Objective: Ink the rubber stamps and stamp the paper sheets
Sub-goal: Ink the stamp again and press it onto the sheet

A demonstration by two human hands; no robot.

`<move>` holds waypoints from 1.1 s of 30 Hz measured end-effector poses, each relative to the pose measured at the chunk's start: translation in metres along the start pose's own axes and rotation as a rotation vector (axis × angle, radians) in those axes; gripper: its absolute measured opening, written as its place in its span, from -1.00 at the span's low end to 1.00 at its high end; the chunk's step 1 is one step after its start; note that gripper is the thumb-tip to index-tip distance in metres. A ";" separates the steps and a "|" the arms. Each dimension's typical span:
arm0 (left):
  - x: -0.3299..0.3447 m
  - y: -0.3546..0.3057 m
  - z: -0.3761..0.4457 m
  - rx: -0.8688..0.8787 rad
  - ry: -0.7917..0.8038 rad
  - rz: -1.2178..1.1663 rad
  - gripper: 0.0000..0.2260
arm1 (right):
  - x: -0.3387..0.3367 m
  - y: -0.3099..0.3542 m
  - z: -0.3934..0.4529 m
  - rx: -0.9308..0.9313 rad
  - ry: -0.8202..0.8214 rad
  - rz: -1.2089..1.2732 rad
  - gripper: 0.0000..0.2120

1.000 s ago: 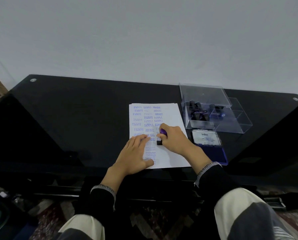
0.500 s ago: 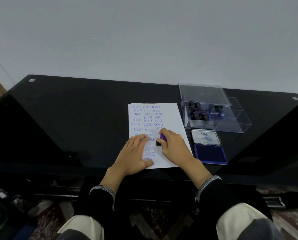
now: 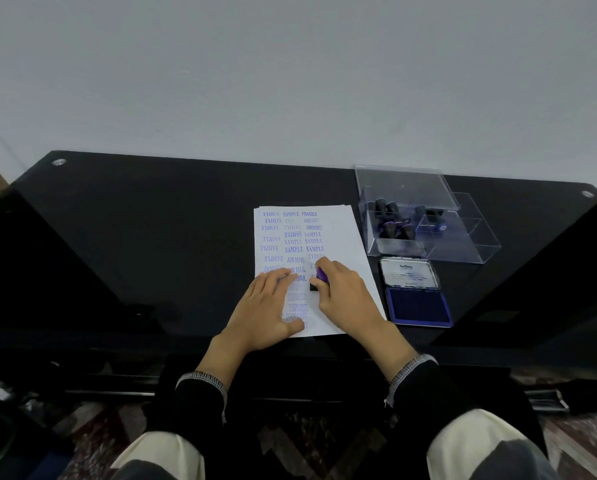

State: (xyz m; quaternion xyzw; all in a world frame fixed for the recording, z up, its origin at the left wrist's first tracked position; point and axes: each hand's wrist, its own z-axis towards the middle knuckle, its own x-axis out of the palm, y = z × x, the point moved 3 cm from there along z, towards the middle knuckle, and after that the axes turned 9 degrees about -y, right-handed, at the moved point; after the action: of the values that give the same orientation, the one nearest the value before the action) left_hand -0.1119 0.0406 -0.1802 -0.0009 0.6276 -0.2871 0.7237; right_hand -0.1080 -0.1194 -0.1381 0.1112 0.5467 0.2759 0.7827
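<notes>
A purple-handled rubber stamp (image 3: 319,279) stands on the paper sheet (image 3: 345,237), its dark base seemingly pressed to the page, though the contact is hard to see. The right hand (image 3: 345,296) grips it with curled fingers. The left hand (image 3: 267,308) lies flat, fingers straight, on the sheet's stamped columns. Just right of the sheet, on the black surface (image 3: 151,230), sits an open blue ink pad (image 3: 417,306), with a clear box (image 3: 421,220) of stamps behind.
</notes>
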 end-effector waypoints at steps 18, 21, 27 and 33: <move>-0.002 0.002 0.000 0.011 0.002 0.012 -0.16 | -0.002 -0.007 0.040 0.207 0.237 0.168 -0.83; -0.002 0.001 0.000 0.018 -0.003 0.017 -0.17 | -0.003 -0.014 0.040 0.229 0.242 0.179 -0.81; -0.002 0.002 -0.001 0.015 -0.014 0.001 -0.20 | -0.027 -0.044 0.030 0.618 -0.267 0.702 -0.82; -0.002 0.001 -0.001 0.007 -0.019 -0.013 -0.20 | -0.011 -0.052 0.006 1.056 -0.411 1.417 -0.73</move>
State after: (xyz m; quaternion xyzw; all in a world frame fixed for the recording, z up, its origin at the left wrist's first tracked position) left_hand -0.1126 0.0430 -0.1787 -0.0052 0.6195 -0.2939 0.7279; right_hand -0.0888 -0.1678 -0.1514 0.8131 0.2550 0.3810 0.3588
